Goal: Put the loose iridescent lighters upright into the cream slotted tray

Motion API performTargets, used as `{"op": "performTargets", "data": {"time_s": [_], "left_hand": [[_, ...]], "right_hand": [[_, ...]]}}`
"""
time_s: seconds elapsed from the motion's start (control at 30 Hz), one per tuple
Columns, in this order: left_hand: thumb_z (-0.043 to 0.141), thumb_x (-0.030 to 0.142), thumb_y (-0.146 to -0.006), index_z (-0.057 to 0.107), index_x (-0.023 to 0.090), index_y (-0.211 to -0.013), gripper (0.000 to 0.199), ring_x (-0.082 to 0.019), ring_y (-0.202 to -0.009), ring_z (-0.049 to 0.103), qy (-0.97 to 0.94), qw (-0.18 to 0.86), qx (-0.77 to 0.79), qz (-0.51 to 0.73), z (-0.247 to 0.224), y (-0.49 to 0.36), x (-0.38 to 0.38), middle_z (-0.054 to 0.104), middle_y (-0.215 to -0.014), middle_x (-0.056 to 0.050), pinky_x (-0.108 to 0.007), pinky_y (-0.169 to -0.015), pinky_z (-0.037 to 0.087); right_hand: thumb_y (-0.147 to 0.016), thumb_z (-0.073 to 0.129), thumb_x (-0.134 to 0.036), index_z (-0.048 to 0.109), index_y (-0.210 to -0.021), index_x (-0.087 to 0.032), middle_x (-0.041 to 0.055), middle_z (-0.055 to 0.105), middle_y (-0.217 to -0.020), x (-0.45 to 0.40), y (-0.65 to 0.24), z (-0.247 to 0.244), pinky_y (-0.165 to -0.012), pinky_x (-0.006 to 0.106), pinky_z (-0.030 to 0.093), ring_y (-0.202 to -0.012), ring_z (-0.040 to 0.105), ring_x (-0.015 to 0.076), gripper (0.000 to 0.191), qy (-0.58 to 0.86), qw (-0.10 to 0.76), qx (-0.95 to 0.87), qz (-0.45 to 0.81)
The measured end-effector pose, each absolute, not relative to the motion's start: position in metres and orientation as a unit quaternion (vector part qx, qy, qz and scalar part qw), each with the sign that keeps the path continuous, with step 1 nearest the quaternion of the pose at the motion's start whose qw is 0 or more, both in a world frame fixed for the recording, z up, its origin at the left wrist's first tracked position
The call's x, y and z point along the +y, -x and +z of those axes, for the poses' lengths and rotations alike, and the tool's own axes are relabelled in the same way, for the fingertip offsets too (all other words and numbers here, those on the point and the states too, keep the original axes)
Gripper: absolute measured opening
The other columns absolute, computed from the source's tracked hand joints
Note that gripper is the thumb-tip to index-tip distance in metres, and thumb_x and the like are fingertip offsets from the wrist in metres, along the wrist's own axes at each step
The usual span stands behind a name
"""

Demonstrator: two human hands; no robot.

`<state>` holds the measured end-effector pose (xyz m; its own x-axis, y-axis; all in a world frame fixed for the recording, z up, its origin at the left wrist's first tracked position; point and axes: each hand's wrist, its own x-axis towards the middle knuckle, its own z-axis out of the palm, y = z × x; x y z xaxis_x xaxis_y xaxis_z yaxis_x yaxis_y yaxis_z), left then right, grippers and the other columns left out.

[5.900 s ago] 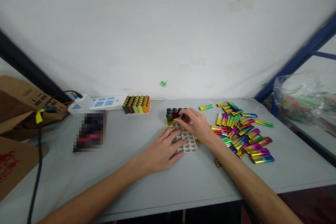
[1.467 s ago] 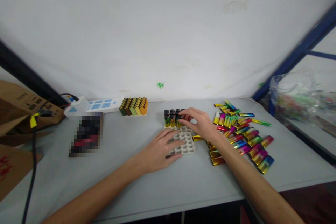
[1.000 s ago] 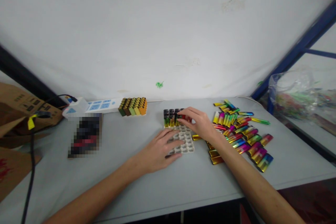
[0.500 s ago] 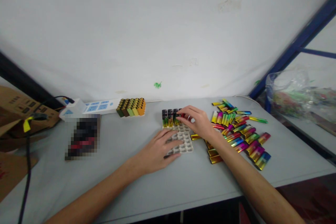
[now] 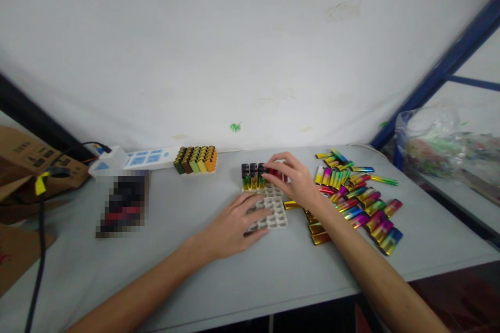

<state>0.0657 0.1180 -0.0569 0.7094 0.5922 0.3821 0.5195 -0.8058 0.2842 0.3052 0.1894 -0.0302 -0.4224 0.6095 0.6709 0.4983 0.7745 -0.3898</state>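
Note:
A pale tray [image 5: 278,213] with rows of holes lies on the table. Several shiny cases with black tops [image 5: 253,174] stand upright in its back rows. Across the tray's left front part rests my left hand [image 5: 238,223], fingers spread, holding nothing. My right hand [image 5: 295,179] is over the back right of the tray, its thumb and fingers closed at the black-topped cases; red cases show partly behind the fingers. To the right, many metallic coloured cases [image 5: 351,205] lie loose in a pile beside my right forearm.
A block of upright green, brown and orange cases [image 5: 197,161] stands near the wall, beside a white power strip [image 5: 150,158]. A blurred dark item [image 5: 125,205] lies at the left. Cardboard [image 5: 31,161] is far left, plastic bags [image 5: 433,138] far right.
The fingertips of my right hand have shifted slightly at the back row, and the third column of black-topped cases shows more fully. My left hand stays put.

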Motion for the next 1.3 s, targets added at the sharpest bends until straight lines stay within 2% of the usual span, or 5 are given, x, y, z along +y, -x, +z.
{"op": "performTargets", "data": {"time_s": [0.17, 0.5, 0.73, 1.1, 1.3], "left_hand": [[0.072, 0.032, -0.100, 0.070, 0.027, -0.136, 0.036, -0.031, -0.138, 0.055, -0.923, 0.073, 0.296, 0.233, -0.059, -0.065, 0.119, 0.061, -0.148, -0.012, -0.052, -0.118, 0.049], [0.071, 0.034, -0.101, 0.070, 0.028, -0.138, 0.037, -0.033, -0.140, 0.055, -0.924, 0.073, 0.302, 0.224, -0.062, -0.062, 0.120, 0.060, -0.151, -0.012, -0.054, -0.119, 0.049], [0.070, 0.033, -0.102, 0.069, 0.028, -0.137, 0.036, -0.032, -0.140, 0.054, -0.924, 0.080, 0.304, 0.220, -0.059, -0.063, 0.120, 0.059, -0.151, -0.012, -0.053, -0.119, 0.049], [0.070, 0.032, -0.101, 0.068, 0.028, -0.138, 0.037, -0.033, -0.142, 0.052, -0.924, 0.083, 0.305, 0.215, -0.061, -0.063, 0.119, 0.057, -0.152, -0.012, -0.055, -0.119, 0.049], [0.070, 0.031, -0.101, 0.067, 0.028, -0.140, 0.038, -0.034, -0.142, 0.051, -0.923, 0.088, 0.306, 0.216, -0.060, -0.064, 0.118, 0.058, -0.151, -0.012, -0.056, -0.120, 0.047]], "right_hand": [[-0.109, 0.053, -0.031, 0.074, -0.112, -0.020, 0.0095, 0.073, -0.100, 0.209, -0.350, -0.017, -0.079, 0.034, 0.056, -0.079, 0.068, 0.0204, 0.025, 0.458, 0.394, -0.797, -0.016], [-0.095, 0.074, -0.033, 0.070, -0.123, -0.007, 0.0229, 0.077, -0.112, 0.226, -0.410, -0.042, -0.092, 0.037, 0.052, -0.106, 0.074, 0.0323, 0.038, 0.725, 0.059, -0.686, 0.003], [-0.094, 0.068, -0.015, 0.073, -0.116, -0.012, 0.0142, 0.079, -0.100, 0.228, -0.377, -0.041, -0.090, 0.032, 0.053, -0.096, 0.074, 0.0249, 0.023, 0.625, 0.145, -0.766, 0.036], [-0.101, 0.064, -0.052, 0.073, -0.094, -0.020, 0.0069, 0.073, -0.092, 0.215, -0.352, -0.022, -0.083, 0.034, 0.057, -0.092, 0.070, 0.0230, 0.034, 0.469, 0.441, -0.755, 0.125], [-0.093, 0.076, -0.055, 0.072, -0.095, -0.020, 0.0021, 0.070, -0.084, 0.203, -0.331, -0.019, -0.071, 0.029, 0.057, -0.075, 0.065, 0.0163, 0.035, 0.417, 0.486, -0.726, 0.253]]}}
